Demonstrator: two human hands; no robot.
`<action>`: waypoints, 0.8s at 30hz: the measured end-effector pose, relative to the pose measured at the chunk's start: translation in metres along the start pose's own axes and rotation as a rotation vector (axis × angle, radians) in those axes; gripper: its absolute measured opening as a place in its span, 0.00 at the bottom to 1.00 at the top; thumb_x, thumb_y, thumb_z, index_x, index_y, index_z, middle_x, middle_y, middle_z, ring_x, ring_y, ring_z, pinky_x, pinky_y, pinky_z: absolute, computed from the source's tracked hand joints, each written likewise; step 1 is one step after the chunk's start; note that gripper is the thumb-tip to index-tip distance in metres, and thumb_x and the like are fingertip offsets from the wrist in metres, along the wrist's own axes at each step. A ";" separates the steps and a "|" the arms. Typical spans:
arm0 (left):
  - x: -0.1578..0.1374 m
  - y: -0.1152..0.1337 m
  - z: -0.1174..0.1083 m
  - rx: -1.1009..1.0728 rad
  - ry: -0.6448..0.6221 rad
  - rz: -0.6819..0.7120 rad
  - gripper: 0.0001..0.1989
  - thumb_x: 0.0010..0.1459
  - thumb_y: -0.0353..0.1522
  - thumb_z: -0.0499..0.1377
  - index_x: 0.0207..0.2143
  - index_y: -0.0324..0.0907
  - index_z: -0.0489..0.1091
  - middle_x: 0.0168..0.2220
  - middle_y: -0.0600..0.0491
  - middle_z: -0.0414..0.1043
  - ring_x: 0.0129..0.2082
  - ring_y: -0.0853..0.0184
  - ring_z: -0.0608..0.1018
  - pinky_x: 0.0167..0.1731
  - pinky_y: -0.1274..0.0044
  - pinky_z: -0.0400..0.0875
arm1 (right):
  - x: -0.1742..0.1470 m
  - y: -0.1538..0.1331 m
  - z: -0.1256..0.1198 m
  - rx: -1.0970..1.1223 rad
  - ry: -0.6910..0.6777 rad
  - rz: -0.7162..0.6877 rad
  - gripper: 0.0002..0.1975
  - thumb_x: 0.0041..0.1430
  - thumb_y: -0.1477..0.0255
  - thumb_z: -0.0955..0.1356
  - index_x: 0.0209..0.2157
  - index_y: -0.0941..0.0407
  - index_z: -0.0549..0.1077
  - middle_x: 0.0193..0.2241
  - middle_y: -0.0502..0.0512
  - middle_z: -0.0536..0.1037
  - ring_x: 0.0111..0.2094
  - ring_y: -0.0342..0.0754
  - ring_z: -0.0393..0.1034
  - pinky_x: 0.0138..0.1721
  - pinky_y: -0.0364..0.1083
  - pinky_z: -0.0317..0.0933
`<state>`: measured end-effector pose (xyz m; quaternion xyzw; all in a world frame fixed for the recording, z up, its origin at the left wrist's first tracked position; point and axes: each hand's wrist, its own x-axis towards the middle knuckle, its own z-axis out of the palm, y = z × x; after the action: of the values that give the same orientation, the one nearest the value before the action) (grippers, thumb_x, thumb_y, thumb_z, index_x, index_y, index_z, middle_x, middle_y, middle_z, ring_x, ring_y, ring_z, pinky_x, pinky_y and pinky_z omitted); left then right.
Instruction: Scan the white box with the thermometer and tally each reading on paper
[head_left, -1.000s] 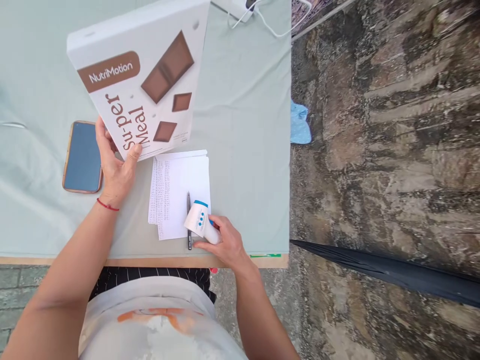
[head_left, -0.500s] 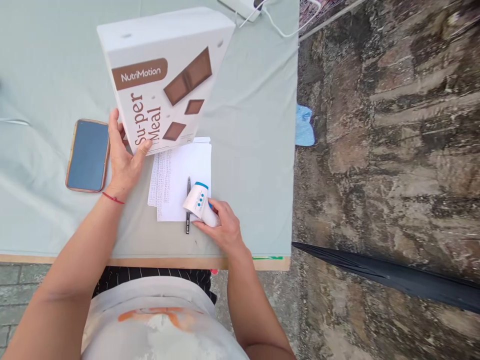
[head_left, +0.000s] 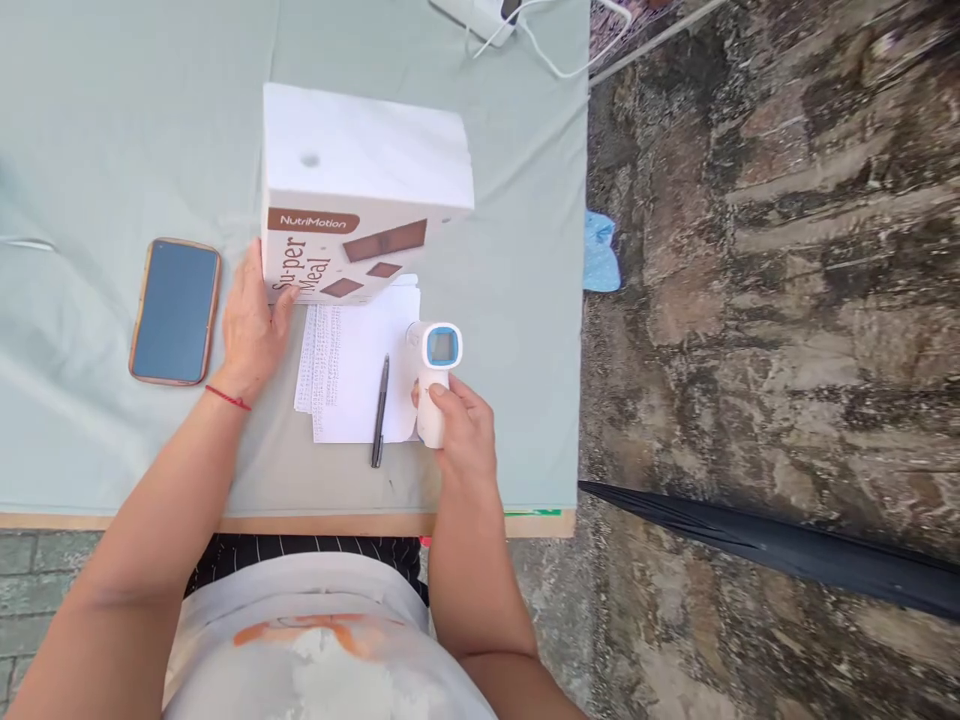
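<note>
over one table (head_left: 517, 300), the left hand (head_left: 252, 325) grips one box (head_left: 367, 190), the right hand (head_left: 466, 430) clasps one handheld device (head_left: 442, 347); one phone (head_left: 175, 311) and one pen (head_left: 381, 413) lie near.

Bright, diffuse daylight casts only soft, faint shadows.

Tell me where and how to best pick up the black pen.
I'd pinch the black pen around mid-length, coming from above, across its narrow width: it's slim and straight, and paper shows along both long sides there.
</note>
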<state>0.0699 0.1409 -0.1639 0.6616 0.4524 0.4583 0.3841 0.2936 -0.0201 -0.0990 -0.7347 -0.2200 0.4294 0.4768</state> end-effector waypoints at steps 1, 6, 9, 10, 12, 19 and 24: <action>-0.001 0.001 0.000 0.032 0.017 -0.004 0.30 0.63 0.53 0.58 0.60 0.46 0.63 0.60 0.41 0.65 0.66 0.50 0.65 0.66 0.53 0.60 | 0.000 -0.002 0.001 -0.003 0.004 -0.009 0.19 0.46 0.55 0.72 0.33 0.57 0.77 0.29 0.54 0.78 0.32 0.50 0.71 0.35 0.49 0.68; -0.008 0.018 -0.006 0.104 0.206 -0.033 0.22 0.62 0.50 0.62 0.49 0.46 0.65 0.44 0.49 0.68 0.45 0.60 0.75 0.50 0.63 0.72 | -0.001 -0.009 0.000 -0.074 0.029 -0.057 0.19 0.49 0.57 0.72 0.37 0.57 0.79 0.32 0.54 0.79 0.34 0.52 0.72 0.36 0.50 0.68; -0.013 0.038 -0.010 0.097 0.164 0.026 0.14 0.65 0.45 0.59 0.36 0.45 0.65 0.31 0.55 0.65 0.31 0.67 0.71 0.37 0.70 0.70 | 0.002 -0.013 0.002 -0.113 0.065 -0.104 0.22 0.50 0.57 0.71 0.42 0.57 0.80 0.36 0.56 0.82 0.39 0.54 0.74 0.40 0.52 0.70; -0.015 0.045 -0.010 0.109 0.080 0.053 0.14 0.66 0.44 0.59 0.33 0.45 0.65 0.29 0.55 0.64 0.28 0.68 0.69 0.33 0.71 0.68 | 0.004 -0.013 0.002 -0.120 0.079 -0.124 0.23 0.50 0.57 0.72 0.44 0.57 0.80 0.39 0.56 0.82 0.42 0.55 0.75 0.43 0.53 0.70; -0.016 0.057 -0.011 0.169 -0.190 0.105 0.12 0.63 0.41 0.61 0.31 0.44 0.66 0.29 0.54 0.68 0.28 0.68 0.70 0.30 0.73 0.67 | 0.007 -0.013 0.005 -0.120 0.102 -0.155 0.25 0.48 0.59 0.73 0.46 0.58 0.79 0.43 0.58 0.82 0.46 0.57 0.75 0.48 0.55 0.70; -0.018 0.067 -0.012 0.534 -0.783 0.127 0.32 0.38 0.39 0.77 0.45 0.42 0.71 0.62 0.36 0.62 0.62 0.40 0.67 0.56 0.50 0.67 | 0.012 -0.005 0.009 -0.133 0.085 -0.187 0.27 0.51 0.57 0.73 0.49 0.58 0.78 0.45 0.60 0.83 0.47 0.58 0.76 0.49 0.57 0.71; -0.022 0.063 -0.012 0.540 -0.884 0.081 0.42 0.32 0.38 0.79 0.50 0.42 0.67 0.66 0.34 0.55 0.67 0.36 0.61 0.62 0.45 0.61 | 0.009 -0.003 0.007 -0.149 0.061 -0.246 0.29 0.51 0.55 0.74 0.50 0.58 0.78 0.47 0.61 0.82 0.49 0.59 0.76 0.52 0.59 0.70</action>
<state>0.0700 0.1024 -0.1077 0.8845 0.3233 0.0165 0.3361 0.2925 -0.0083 -0.1017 -0.7482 -0.3250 0.3276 0.4768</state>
